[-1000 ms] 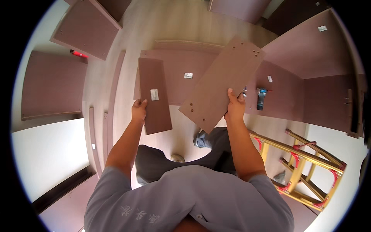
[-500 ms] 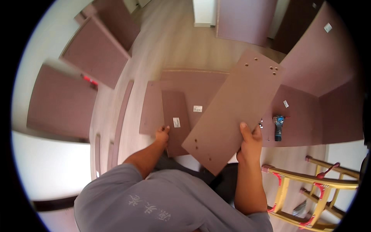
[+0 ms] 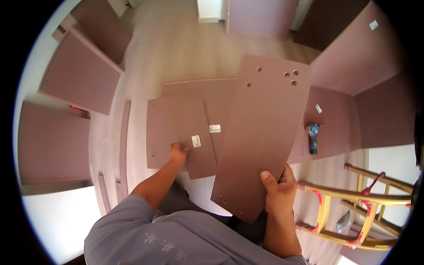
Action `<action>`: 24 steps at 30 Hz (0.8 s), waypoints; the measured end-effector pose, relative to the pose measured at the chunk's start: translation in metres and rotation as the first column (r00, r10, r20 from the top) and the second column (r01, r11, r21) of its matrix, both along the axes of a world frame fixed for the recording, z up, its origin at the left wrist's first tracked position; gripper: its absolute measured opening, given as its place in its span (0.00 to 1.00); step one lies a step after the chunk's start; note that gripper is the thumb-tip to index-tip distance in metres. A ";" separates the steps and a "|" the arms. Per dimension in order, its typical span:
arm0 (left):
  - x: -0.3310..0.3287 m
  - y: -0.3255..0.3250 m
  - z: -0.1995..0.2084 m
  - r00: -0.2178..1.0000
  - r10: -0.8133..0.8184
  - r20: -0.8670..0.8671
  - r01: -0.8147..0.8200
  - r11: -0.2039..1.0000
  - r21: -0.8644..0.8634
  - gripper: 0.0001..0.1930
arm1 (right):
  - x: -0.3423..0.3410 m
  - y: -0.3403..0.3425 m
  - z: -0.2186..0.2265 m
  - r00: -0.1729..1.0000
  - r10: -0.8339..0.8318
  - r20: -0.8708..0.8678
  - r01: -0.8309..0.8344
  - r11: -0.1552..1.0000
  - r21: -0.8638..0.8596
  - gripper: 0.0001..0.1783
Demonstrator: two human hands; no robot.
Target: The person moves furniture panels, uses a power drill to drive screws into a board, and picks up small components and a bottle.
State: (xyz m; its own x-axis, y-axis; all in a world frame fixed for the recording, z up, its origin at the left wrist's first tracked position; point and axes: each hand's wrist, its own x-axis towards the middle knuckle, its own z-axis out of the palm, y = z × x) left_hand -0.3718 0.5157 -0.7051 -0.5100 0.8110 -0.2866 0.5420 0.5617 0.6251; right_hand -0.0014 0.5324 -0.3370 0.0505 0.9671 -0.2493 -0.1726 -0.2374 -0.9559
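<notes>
Your hands work well apart over a spread of brown panels. Your right hand (image 3: 281, 190) is clamped on a drilled board (image 3: 265, 128), thumb flat on its face and fingers behind the right edge near the end closest to you; the board reaches up and away from that hand, with round holes at both ends. Your left hand (image 3: 178, 154) touches the left edge of a narrow board (image 3: 201, 161), fingers spread; whether they grip it, you cannot tell from this angle. A white label (image 3: 196, 141) sits on that board just right of your left fingers. Under it, reaching out to the left of the same hand, lies a wider board (image 3: 160, 128).

Beyond your right hand, a blue cordless drill (image 3: 313, 138) rests on a flat panel (image 3: 338, 126), beside a tall upright panel (image 3: 357, 53). To the right of that hand stands a yellow stepladder (image 3: 324, 212) with red fittings. Well out to the left of your left hand, a long strip (image 3: 125, 141) lies on the pale floor (image 3: 176, 48), and past it are a squarish panel (image 3: 53, 143) and, farther off, a tilted panel (image 3: 81, 73).
</notes>
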 end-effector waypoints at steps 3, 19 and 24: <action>-0.008 0.038 0.093 0.997 0.031 0.065 -0.054 0.920 0.388 0.36 | -0.012 0.008 -0.001 0.986 0.116 0.123 -0.126 0.989 0.076 0.22; 0.016 -0.111 0.425 0.478 -0.512 -0.714 0.546 0.809 -0.215 0.34 | -0.080 0.059 0.000 0.356 0.022 0.934 -0.935 0.016 0.356 0.14; -0.018 -0.167 0.355 0.759 -0.471 -0.450 0.440 0.880 -0.179 0.19 | -0.088 0.042 -0.022 0.574 -0.056 0.817 -0.817 -0.105 0.567 0.06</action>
State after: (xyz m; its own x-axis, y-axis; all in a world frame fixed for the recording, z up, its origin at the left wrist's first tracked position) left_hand -0.3898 0.3483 -0.3499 -0.1679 0.9717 -0.1661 0.9585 0.2003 0.2029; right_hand -0.0898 0.5748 -0.3587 -0.7747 0.1430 0.6159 0.0429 0.9837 -0.1745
